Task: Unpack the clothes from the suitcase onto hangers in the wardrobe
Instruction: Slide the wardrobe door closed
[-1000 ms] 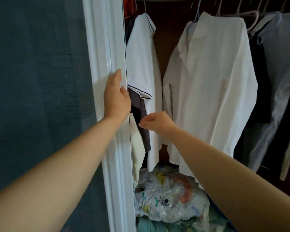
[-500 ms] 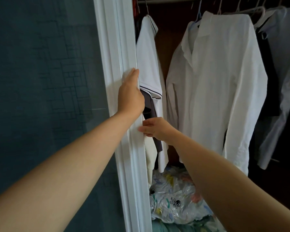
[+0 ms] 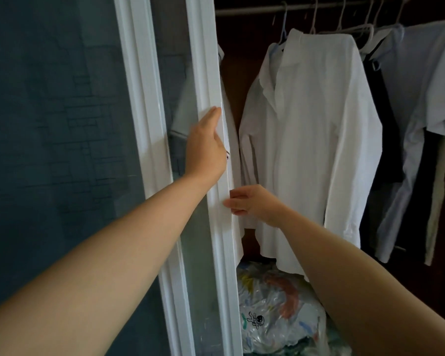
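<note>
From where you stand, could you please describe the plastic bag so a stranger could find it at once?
Look in the wardrobe, under the clothes rail. Below the long-sleeved white shirt lies a crinkly plastic bag, the only thing there with colourful cartoon prints.

Bare forearms (image 3: pixel 118 253) run from the frame's lower corners to a bare left hand (image 3: pixel 206 147) and bare right hand (image 3: pixel 252 201).

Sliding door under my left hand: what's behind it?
Through the sliding door's frosted pane a white polo shirt with dark sleeve trim shows dimly, and its edge pokes out past the frame. Anything hanging further left is hidden by the door.
</note>
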Demonstrator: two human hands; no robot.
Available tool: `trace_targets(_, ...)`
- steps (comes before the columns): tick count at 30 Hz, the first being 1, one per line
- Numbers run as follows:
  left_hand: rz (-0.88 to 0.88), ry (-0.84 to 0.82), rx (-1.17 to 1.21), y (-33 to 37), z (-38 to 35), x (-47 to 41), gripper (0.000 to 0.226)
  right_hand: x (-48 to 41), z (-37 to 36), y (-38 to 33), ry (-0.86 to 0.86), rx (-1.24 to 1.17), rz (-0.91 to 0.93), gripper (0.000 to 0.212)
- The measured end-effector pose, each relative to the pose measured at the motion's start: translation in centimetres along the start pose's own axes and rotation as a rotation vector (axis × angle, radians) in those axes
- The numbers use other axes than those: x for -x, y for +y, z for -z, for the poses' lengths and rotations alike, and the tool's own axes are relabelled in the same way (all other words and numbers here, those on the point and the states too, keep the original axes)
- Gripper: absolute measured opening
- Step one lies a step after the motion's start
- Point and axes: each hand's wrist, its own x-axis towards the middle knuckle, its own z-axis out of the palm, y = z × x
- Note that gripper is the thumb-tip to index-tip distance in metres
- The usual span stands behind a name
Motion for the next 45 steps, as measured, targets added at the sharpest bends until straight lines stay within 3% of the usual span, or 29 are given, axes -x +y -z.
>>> trace_targets(5, -0.053, 0.098, 0.121, 0.8, -2.6, -0.4, 0.044, 0.2, 3.1, 1.4, -0.019, 0.008, -0.033, 0.041)
trace_targets(14, -0.027, 0.142, 0.296, 2.9, -7.4, -1.2, 0.045, 2.0, 9.1, 3.0, 0.014, -0.039, -0.096, 0.034)
trace_targets(22, 0.096, 0.066, 0.512, 6.4, -13.6, -2.4, 0.046, 4.5, 15.6, 5.0, 0.132, -0.016, -0.196, 0.037)
trace_targets(27, 0.146, -0.022, 0.648, 8.9, -16.2, -2.8, 0.045, 6.3, 18.4, 4.7, 0.179, 0.053, -0.249, 0.02)
trace_targets(31, 0.174, -0.094, 0.721, 10.6, -18.8, -3.3, 0.047, 7.4, 20.4, 4.5, 0.262, 0.185, -0.298, 0.033)
trace_targets(34, 0.184, -0.139, 0.751, 11.7, -20.4, -3.5, 0.047, 8.0, 21.9, 4.7, 0.291, 0.288, -0.311, 0.028)
trace_targets(38, 0.161, -0.192, 0.754, 13.2, -22.6, -3.7, 0.049, 8.2, 23.9, 5.5, 0.366, 0.448, -0.327, 0.061)
trace_targets(45, 0.141, -0.237, 0.777, 15.4, -26.3, -4.0, 0.048, 9.0, 26.9, 6.4, 0.474, 0.45, -0.332, 0.051)
